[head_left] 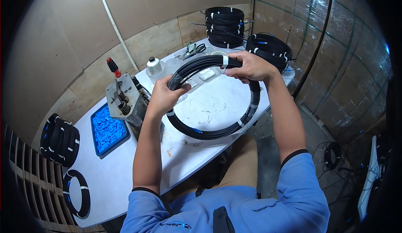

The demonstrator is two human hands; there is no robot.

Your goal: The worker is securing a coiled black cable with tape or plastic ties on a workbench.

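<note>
Between my two hands I hold up a coil of black cable (pixel 209 135), tilted over the white table. White bands and some clear wrap bind it, and a small blue connector (pixel 195 130) shows on its lower edge. My left hand (pixel 164 95) is closed around the coil's left side, thumb on the inner edge. My right hand (pixel 248 66) grips the top right of the ring, close to a white band (pixel 225 61). The right fingertips are partly hidden behind the coil.
A metal bench press (pixel 124 97) stands left, beside a blue tray (pixel 98 151) of small blue parts. Cable coils are stacked at the back (pixel 225 28), with more at the back right (pixel 268 48) and far left (pixel 60 141). A white bottle (pixel 154 66) and pliers (pixel 190 48) sit behind my coil.
</note>
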